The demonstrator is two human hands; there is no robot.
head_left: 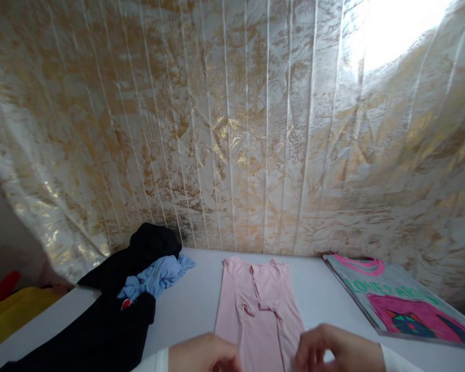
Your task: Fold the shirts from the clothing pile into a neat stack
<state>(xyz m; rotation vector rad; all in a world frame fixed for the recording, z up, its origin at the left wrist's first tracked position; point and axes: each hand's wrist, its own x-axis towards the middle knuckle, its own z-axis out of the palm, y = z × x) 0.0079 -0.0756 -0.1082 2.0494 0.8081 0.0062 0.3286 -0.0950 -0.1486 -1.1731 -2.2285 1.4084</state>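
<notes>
A pink long-sleeved shirt [259, 330] lies flat on the white table in front of me, its sleeves folded inward over the body and its neckline toward the wall. My left hand [205, 354] is at the shirt's left edge with curled fingers, the tips partly cut off by the bottom of the view. On the opposite edge, my right hand [337, 349] has its fingers bent down in a pinch against the pink cloth. The shirt's lower end runs out of view.
To the left, black clothing [101, 330] and a crumpled light blue garment [158, 274] lie heaped. A yellow cloth [19, 312] is beyond the table's left edge. Folded grey shirts [395, 294] with a pink print are stacked at right. A shiny curtain [232, 129] hangs behind the table [189, 310].
</notes>
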